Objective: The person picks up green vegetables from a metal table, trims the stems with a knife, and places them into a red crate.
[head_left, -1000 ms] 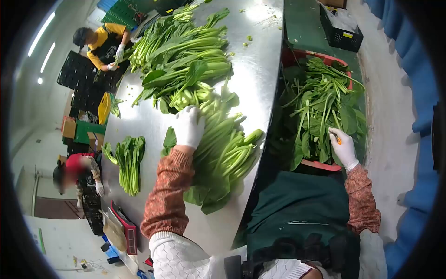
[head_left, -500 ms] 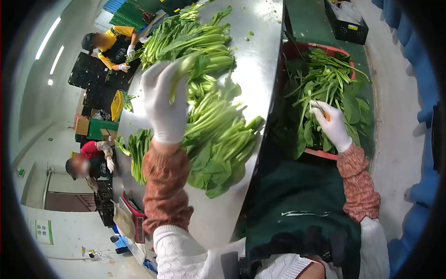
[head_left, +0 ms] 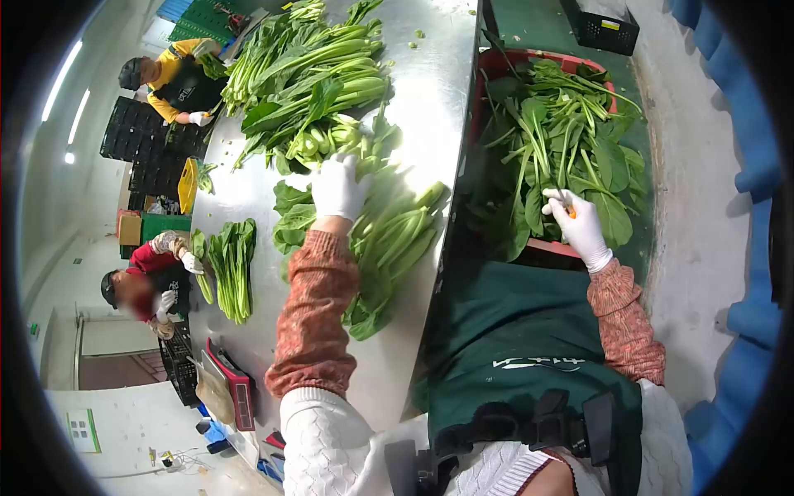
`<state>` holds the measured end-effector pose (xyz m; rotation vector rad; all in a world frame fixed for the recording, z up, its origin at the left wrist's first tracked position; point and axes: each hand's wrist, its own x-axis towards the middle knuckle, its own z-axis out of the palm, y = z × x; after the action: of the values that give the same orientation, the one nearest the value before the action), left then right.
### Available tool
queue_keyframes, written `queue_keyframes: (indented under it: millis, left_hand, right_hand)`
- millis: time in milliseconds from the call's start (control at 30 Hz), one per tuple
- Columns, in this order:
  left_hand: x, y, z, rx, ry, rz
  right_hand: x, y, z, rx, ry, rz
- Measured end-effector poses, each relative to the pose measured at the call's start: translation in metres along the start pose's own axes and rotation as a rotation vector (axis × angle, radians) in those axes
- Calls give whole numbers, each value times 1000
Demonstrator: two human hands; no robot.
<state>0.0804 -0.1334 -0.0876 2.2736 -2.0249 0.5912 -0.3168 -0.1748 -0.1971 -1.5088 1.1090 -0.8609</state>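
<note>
Surface (head_left: 269, 194), metal: right edge close beside the loose greens (head_left: 405, 240); a bare strip between those and the small bunch (head_left: 231, 271); another to the right of the large pile (head_left: 318, 74).

Left hand (head_left: 337, 188), white-gloved: on the surface, lowered onto the greens between large pile and loose greens. Fingertips hidden among leaves; cannot tell how far its grip is closed, or on what.

Right hand (head_left: 576, 227), white-gloved: past the surface's edge, over the near rim of the red basket (head_left: 550, 246). Grip curled closed around an orange tool (head_left: 571, 212), mostly covered; working end indistinct.

Leaves (head_left: 612, 161): heaped in the basket, overhanging its right rim.

Black crate (head_left: 608, 35): cut off at top.
</note>
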Motion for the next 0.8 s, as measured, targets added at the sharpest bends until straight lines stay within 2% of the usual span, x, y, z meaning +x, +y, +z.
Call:
queue_keyframes:
  millis: [33, 100, 200, 300, 367, 400, 500, 567, 633, 700, 767, 800]
  left_hand:
    - [1, -6, 9, -88, 18, 22]
    - [-1, -8, 6, -134, -67, -19]
    - [-13, 3, 0, -122, -20, -63]
    - [-38, 11, -10, -232, 144, -96]
    - [-46, 7, -15, -329, 236, -205]
    - [-45, -4, -18, -356, 278, -175]
    - [-30, -37, -57, -398, 365, -159]
    - [-11, -48, -104, -230, 547, -23]
    - [2, -39, -150, -234, 623, 49]
    - [7, -12, -180, -378, 549, 37]
    - [13, 34, -198, -544, 395, 129]
    - [16, 50, -191, -784, 302, 79]
  right_hand:
    - [0, -1, 6, 42, -14, -20]
    - [0, -4, 5, -44, -34, -64]
    - [0, -6, 0, -43, -27, -65]
    - [-2, -1, -5, 2, 12, -8]
    - [-4, 3, -5, 5, 7, -34]
    - [-4, 2, -5, -6, 0, -47]
    - [1, -3, -3, 3, -15, -81]
    - [5, -10, 0, 7, -9, -105]
    - [10, -24, 3, -19, 3, -132]
    - [16, -42, 7, -41, 10, -232]
    - [23, -74, 13, -18, 16, -319]
    - [27, -89, 16, 8, 28, -391]
